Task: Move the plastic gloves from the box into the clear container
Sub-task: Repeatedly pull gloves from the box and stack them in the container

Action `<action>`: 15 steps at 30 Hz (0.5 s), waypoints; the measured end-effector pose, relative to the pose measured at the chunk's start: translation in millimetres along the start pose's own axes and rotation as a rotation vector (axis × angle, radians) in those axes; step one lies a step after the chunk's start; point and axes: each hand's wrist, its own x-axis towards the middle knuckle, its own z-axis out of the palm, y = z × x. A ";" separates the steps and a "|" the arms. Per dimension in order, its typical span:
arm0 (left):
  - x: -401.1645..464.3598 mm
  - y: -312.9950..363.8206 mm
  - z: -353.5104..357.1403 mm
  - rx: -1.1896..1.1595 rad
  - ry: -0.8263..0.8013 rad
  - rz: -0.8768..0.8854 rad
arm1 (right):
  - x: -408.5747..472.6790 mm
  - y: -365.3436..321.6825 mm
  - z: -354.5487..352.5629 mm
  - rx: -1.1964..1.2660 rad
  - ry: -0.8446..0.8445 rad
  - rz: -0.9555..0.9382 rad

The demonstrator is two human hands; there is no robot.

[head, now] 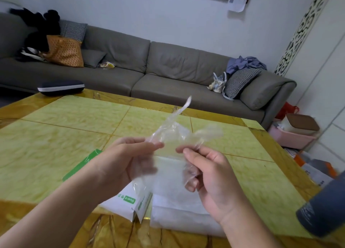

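Observation:
A thin clear plastic glove (pixel 174 128) hangs in the air above the table, crumpled, with one finger sticking up. My left hand (pixel 128 158) pinches its left side between thumb and fingers. My right hand (pixel 207 171) pinches its right side, and film trails down past my curled fingers. Below my hands lies the white and green glove box (pixel 128 204), partly hidden by my left wrist. To its right stands the clear container (pixel 179 208), milky with gloves inside.
The yellow-green marble table (pixel 56 136) has a brown border. A dark grey cylinder (pixel 324 208) stands at the right edge. A grey sofa (pixel 149 65) with cushions and bags runs behind the table. Boxes and a pink bin (pixel 291 137) sit on the floor at right.

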 end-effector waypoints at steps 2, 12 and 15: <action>1.0 -0.5 -3.1 -0.020 0.001 -0.001 | 0.1 -3.9 -1.8 0.080 0.037 -0.024; 0.8 -9.8 10.7 -0.033 0.165 0.221 | -2.8 4.2 7.8 0.142 0.092 0.019; -0.5 -4.9 11.2 -0.027 0.169 0.181 | -1.6 -1.8 -0.3 0.081 0.123 -0.037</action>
